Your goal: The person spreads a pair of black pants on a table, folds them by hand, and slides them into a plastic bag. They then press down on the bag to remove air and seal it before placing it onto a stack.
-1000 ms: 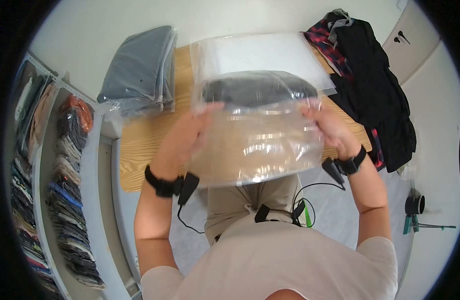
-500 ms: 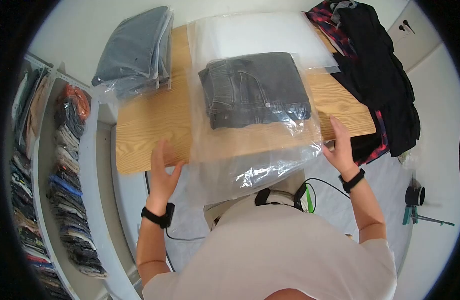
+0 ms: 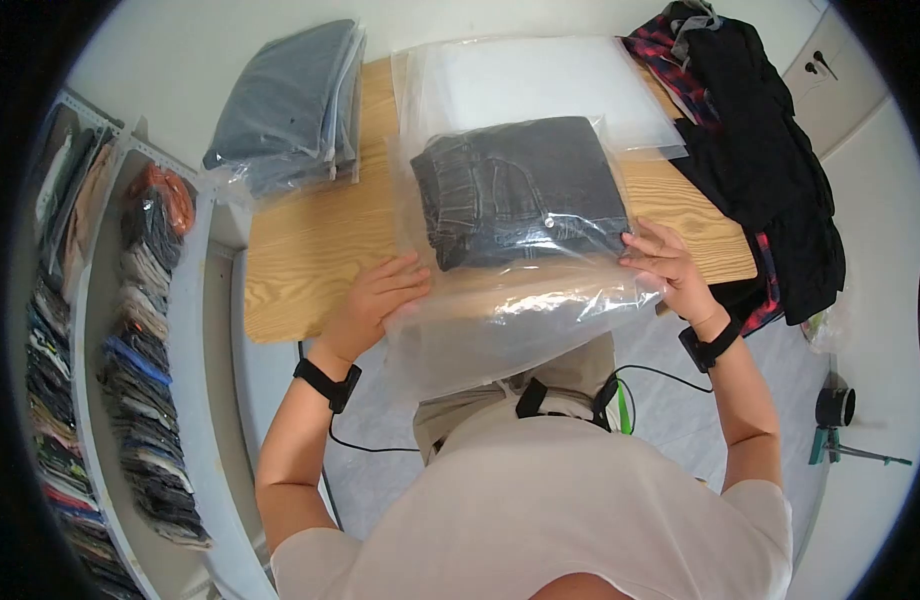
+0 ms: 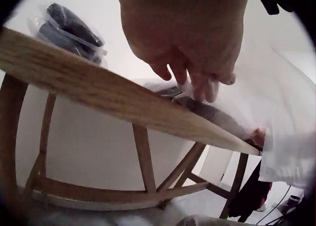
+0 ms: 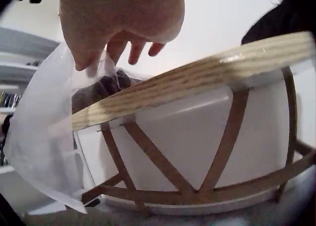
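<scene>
Folded dark grey jeans (image 3: 530, 190) lie inside a clear plastic bag (image 3: 510, 340) on the wooden table (image 3: 310, 290). The bag's loose end hangs over the near table edge. My left hand (image 3: 375, 300) is at the bag's left side, its straight fingers touching the plastic just below the jeans. On the opposite side my right hand (image 3: 675, 265) rests extended fingers on the bag beside the jeans' lower right corner. In the right wrist view the plastic (image 5: 44, 127) drapes down by the thumb. The left wrist view shows the fingertips close over the table edge.
Bagged grey garments (image 3: 285, 105) are stacked at the back left. Flat clear bags (image 3: 530, 85) lie at the back. Black and plaid clothes (image 3: 760, 150) hang over the right end. Shelves of folded clothes (image 3: 145, 370) stand left, and a cable (image 3: 380, 448) trails from the left wrist.
The raised bag with the jeans has come down flat onto the table. Both hands came off its sides, then moved inward to touch the plastic again.
</scene>
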Motion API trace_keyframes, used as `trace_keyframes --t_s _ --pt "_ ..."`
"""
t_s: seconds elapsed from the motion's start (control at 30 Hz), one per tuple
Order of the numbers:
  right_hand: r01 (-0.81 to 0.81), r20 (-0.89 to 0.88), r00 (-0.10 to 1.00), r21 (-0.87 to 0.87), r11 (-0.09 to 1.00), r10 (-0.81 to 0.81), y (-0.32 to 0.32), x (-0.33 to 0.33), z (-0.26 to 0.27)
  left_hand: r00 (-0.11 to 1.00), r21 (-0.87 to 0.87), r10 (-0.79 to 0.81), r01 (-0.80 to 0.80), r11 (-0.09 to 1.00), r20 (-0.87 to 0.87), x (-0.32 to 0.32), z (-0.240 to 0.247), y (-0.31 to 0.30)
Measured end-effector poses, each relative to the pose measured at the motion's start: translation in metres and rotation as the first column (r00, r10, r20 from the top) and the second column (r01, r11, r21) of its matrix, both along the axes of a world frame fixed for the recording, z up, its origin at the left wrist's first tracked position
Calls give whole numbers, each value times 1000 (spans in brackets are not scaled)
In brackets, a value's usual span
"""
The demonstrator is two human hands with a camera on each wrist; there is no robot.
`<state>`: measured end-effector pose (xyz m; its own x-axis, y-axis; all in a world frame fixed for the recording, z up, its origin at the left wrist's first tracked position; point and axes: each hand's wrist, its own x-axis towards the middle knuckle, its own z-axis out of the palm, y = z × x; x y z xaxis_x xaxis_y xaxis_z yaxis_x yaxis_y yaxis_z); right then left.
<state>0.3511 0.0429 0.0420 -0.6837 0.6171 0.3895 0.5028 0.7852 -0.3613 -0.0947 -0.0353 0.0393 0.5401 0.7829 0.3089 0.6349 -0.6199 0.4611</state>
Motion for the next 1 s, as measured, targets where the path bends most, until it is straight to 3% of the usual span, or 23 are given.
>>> trace_keyframes --t_s 0.07,0.1,0.13,0.17,0.2,0.27,0.3,0.33,0.37,0.4,0.43,0.47,0.5,0.53,0.67,0.73,0.83,0.87,0.93,1.0 --pt "7 24 1000 50 999 -9 1 -3 13 978 193 46 -5 981 -206 13 24 -3" --pt "-34 76 997 105 994 26 -4 -5 17 977 202 47 -4 979 -207 16 30 -6" --pt "-76 130 990 155 985 56 -8 -7 22 966 167 -50 95 981 -255 20 35 -11" --pt "-125 119 986 103 987 113 -11 -12 28 943 125 -147 192 973 -299 21 36 -13" --pt "-123 121 987 110 986 110 -7 -11 29 943 132 -147 193 972 -300 19 33 -11" --pt "-197 -39 980 -263 944 194 1 -9 24 974 -165 -209 193 967 -92 8 16 -4" --pt "-206 -140 976 -322 924 168 7 -6 19 973 -159 -209 193 968 -93 2 10 0" --pt "-207 -139 975 -312 927 171 10 -5 15 990 -145 -52 33 989 -131 -3 8 6" --pt "-108 -248 967 -599 793 -56 9 -4 13 980 -123 108 -129 984 -166 -7 6 11" --pt "-66 -274 914 -827 558 -299 11 -4 12 979 -110 112 -131 985 -168 -8 3 16" --pt "19 -190 911 -867 498 -365 13 -11 23 898 -565 332 -120 816 288 -4 5 22" --pt "13 -201 911 -859 512 -361 16 -20 22 565 -836 646 158 525 513 1 7 29" --pt "-38 -330 820 -846 531 -467 19 -30 17 514 -895 760 34 445 397 8 3 39" --pt "-87 -448 700 -827 556 -556 22 -36 13 517 -889 754 28 458 405 11 9 43" --pt "-50 -377 716 -867 495 -588 29 -43 18 522 -888 767 -37 458 374 23 30 45" --pt "93 -572 582 -659 746 -578 20 -65 32 514 -889 786 -93 449 344 21 31 45" --pt "123 -503 659 -661 740 -559 36 -52 32 526 -866 741 -18 501 417 19 29 41" --pt "125 -504 658 -660 741 -559 40 -53 33 520 -826 715 -31 562 467 23 33 38" --pt "-51 -555 475 -792 608 -683 47 -58 35 520 -778 679 -42 626 518 23 35 34" --pt "-41 -562 473 -783 620 -679 53 -58 31 726 -602 467 -92 793 505 16 32 29"
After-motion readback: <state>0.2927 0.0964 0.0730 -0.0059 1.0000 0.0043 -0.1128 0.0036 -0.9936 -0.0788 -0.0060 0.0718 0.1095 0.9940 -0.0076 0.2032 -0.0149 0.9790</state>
